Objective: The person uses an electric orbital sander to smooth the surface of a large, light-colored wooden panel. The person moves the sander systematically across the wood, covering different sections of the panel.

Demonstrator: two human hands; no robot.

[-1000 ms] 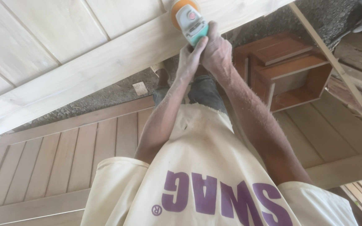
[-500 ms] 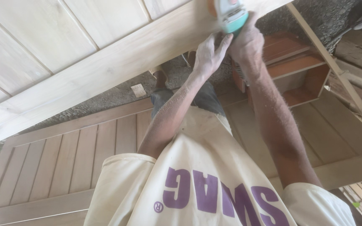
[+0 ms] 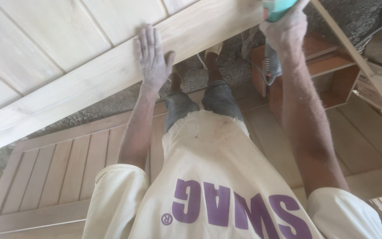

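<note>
The left hand (image 3: pixel 152 56) lies flat, fingers spread wide, palm down on the pale, unfinished wooden frame rail (image 3: pixel 89 84) of a slatted panel that runs diagonally from near left to far right. The right hand (image 3: pixel 287 31) is wrapped firmly around a teal-bodied handheld power sander (image 3: pixel 276 8) at the far right end of the same rail; most of the tool is cut off by the upper edge of the view. A dark cable fitting (image 3: pixel 271 64) hangs below that hand.

To work this step well, the flat hand should press steadily so the rail does not shift. The sander base is best kept flush to the wood, not tipped onto an edge. The cable should trail clear of the pad. A brown slatted wooden panel (image 3: pixel 54 172) lies on the ground at near left, and a reddish-brown open wooden box (image 3: pixel 332 75) sits at far right.
</note>
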